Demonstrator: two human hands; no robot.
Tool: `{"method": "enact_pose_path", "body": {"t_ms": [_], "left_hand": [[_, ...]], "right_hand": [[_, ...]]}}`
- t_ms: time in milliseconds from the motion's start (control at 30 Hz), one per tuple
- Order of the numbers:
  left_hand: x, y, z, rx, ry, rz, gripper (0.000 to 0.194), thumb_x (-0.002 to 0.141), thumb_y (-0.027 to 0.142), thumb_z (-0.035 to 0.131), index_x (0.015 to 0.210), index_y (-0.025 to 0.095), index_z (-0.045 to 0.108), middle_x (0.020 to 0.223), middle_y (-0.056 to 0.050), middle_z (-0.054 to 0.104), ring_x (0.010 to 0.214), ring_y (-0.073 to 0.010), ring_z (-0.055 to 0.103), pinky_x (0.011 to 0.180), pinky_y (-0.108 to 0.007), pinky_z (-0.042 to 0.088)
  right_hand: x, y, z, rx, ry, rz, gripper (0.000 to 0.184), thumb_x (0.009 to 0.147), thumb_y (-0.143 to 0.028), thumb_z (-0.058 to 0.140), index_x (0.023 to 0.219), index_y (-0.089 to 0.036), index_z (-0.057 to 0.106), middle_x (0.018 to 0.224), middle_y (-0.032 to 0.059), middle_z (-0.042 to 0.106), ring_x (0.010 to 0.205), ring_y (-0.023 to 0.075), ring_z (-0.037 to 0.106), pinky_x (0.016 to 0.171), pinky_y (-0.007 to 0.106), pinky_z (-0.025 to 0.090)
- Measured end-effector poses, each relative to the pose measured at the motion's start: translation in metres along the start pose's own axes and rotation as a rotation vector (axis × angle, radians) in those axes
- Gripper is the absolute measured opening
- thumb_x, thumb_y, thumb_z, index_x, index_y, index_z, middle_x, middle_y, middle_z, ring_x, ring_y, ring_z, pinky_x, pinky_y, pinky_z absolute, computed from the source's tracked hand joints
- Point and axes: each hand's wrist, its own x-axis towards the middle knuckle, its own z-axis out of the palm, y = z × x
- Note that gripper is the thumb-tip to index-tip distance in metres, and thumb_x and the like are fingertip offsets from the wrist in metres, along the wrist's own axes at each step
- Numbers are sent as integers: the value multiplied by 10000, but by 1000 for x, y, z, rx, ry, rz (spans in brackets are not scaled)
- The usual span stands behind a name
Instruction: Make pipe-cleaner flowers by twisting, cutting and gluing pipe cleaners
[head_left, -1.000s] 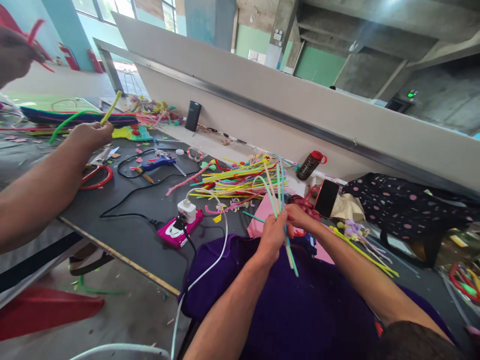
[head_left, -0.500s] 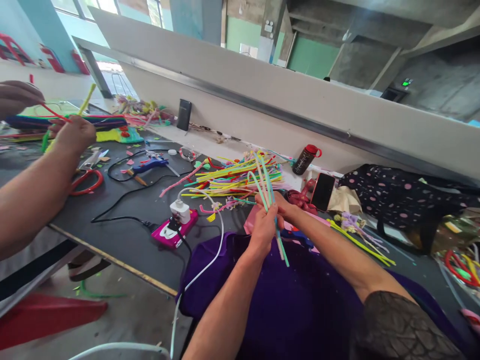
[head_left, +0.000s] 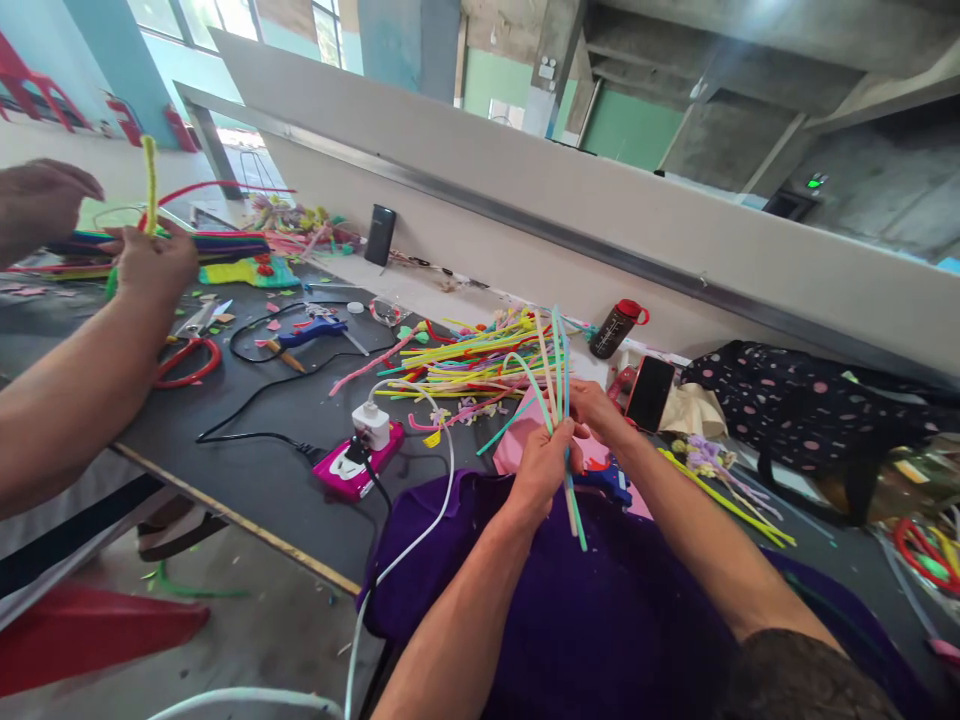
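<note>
My left hand (head_left: 545, 465) is closed around a small bundle of pipe cleaners (head_left: 553, 385) in pale green, light blue and pale pink. Their tops rise above the fist, one bending over to the left, and their lower ends poke out below it. Just behind the bundle, my right hand (head_left: 596, 410) has its fingers pinched, partly hidden by the stems. A teal pipe cleaner (head_left: 504, 424) slants down and left from those fingertips. Under the hands lie a pink sheet (head_left: 514, 440) and a blue-handled tool (head_left: 606, 484), beside purple cloth (head_left: 600, 610).
A pile of coloured pipe cleaners (head_left: 465, 360) lies beyond my hands. Left are a pink power strip (head_left: 352, 470) with cables, a blue glue gun (head_left: 311, 332) and red-handled scissors (head_left: 187, 362). A co-worker's hands (head_left: 154, 262) hold stems. A bottle (head_left: 616, 328) and phone (head_left: 649, 393) stand right.
The right hand has shifted slightly right, and the teal stem at its fingertips now tilts down-left. The bundle's stems stand more spread. The co-worker's far hand has come away from the red stem.
</note>
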Motion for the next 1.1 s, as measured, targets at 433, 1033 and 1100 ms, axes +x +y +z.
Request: {"method": "enact_pose_path", "body": {"t_ms": [433,1033,1100], "left_hand": [[-6,-4,9,248,-248,-93,492,812,507,338,830,101,615,432,1,517,421,-90,430,474,-199,338],[-9,-4,11,628,-472,-213,366,793,424,379,712,142,598,382,48,441,356,-67,338,407,-179,262],[-9,-5,13,659,-475,-212,352,798,409,373,702,147,587,390,44,455,369,-73,359,421,-183,279]], "right_hand": [[-43,-8,-11,433,196,52,260,610,-353,692,718,-126,624,506,-45,484,352,21,290,332,178,163],[-65,-19,-29,340,56,61,313,648,-426,646,755,-132,628,603,-2,582,395,27,333,351,165,163],[-69,-19,-28,271,22,30,259,626,-360,674,731,-131,612,564,-16,566,395,28,330,355,161,181]]}}
